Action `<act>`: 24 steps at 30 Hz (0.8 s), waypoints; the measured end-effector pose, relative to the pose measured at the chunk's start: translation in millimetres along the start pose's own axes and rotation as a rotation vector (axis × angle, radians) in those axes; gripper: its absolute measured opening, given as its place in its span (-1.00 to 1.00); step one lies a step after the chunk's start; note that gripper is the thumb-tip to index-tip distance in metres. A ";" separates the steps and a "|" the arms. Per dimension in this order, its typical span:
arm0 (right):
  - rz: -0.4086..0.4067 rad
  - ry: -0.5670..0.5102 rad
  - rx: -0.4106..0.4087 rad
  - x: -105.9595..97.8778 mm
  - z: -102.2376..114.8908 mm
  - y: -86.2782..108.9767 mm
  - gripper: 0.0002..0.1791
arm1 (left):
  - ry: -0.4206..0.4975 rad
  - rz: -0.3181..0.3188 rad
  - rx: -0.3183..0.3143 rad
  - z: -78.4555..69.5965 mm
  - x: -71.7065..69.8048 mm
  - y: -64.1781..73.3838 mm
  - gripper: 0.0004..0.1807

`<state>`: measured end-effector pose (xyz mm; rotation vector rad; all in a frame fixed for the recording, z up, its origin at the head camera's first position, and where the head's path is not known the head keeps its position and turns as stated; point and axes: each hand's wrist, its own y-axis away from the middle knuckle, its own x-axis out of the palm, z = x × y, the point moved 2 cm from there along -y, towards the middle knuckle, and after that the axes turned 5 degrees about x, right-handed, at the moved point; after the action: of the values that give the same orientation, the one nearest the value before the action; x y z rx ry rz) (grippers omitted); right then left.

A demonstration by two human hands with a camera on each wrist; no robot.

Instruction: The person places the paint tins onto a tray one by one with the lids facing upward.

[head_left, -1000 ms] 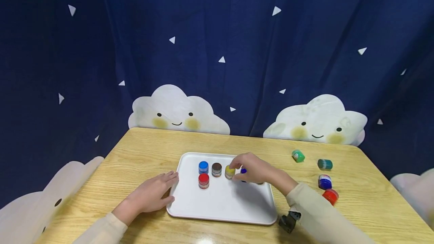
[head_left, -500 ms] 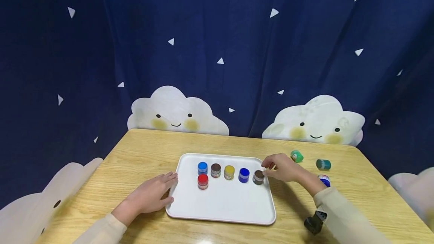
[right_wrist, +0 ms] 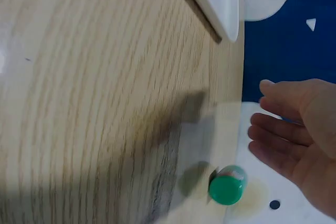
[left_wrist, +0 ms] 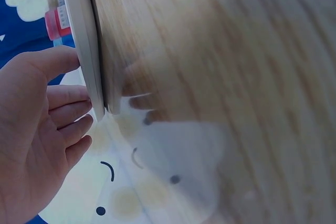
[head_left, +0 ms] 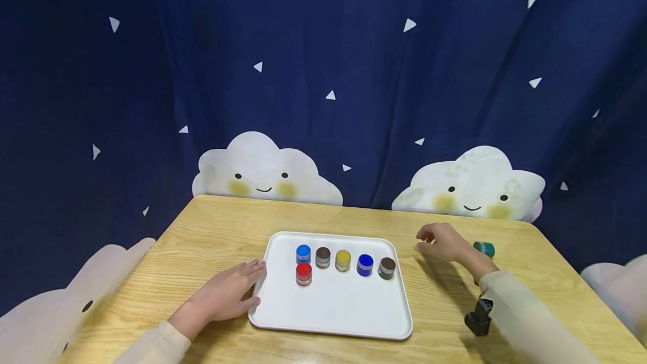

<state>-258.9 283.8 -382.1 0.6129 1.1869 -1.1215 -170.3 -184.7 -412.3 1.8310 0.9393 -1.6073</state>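
My left hand [head_left: 231, 291] touches the left rim of a white tray [head_left: 333, 310] with relaxed, fairly straight fingers. On the tray stand several small paint jars: a light blue jar [head_left: 303, 254], a red jar [head_left: 304, 274] in front of it, a brown jar [head_left: 323, 257], a yellow jar [head_left: 343, 260], a dark blue jar [head_left: 365, 264] and another brown jar [head_left: 387, 268]. Right of the tray, my right hand [head_left: 445, 242] hovers over the table, loosely bent and holding nothing. Near its fingers, in the right wrist view, lies a green-lidded jar [right_wrist: 227, 187], hidden in the head view.
A teal jar [head_left: 484, 249] lies on the wooden table [head_left: 222, 223] behind my right wrist. My right forearm hides the area where other jars lay. A black wrist device [head_left: 479, 317] hangs under the right sleeve. A dark blue curtain [head_left: 323, 72] stands behind the table.
My right hand has moved right from the yellow jar, past the tray's right edge, and out over the table towards the green jar. The left hand stays at the rim.
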 end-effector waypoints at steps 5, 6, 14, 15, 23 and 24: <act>-0.051 0.019 0.099 1.8 -15.4 -5.1 -0.78 | 0.000 0.002 0.000 0.4 1.4 0.2 -0.35; -0.058 0.027 0.115 1.5 -17.9 -6.2 -0.77 | -0.001 0.001 0.002 0.5 1.6 0.1 -0.35; -0.096 0.080 0.241 -2.4 -38.6 -10.1 -0.67 | -0.010 -0.012 0.008 1.0 1.3 -1.2 -0.36; -0.094 0.081 0.259 -3.1 -40.9 -9.9 -0.66 | -0.009 -0.014 0.007 1.0 1.2 -1.3 -0.36; -0.040 0.060 0.344 -4.0 -56.5 -6.9 -0.58 | -0.015 -0.019 0.012 1.6 1.9 -1.4 -0.36; -0.030 0.058 0.351 -3.8 -57.6 -6.7 -0.56 | -0.017 -0.020 0.013 1.7 1.8 -1.4 -0.36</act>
<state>-288.2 332.2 -395.4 0.9024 1.0577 -1.3585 -172.4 -184.8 -414.3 1.8196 0.9450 -1.6423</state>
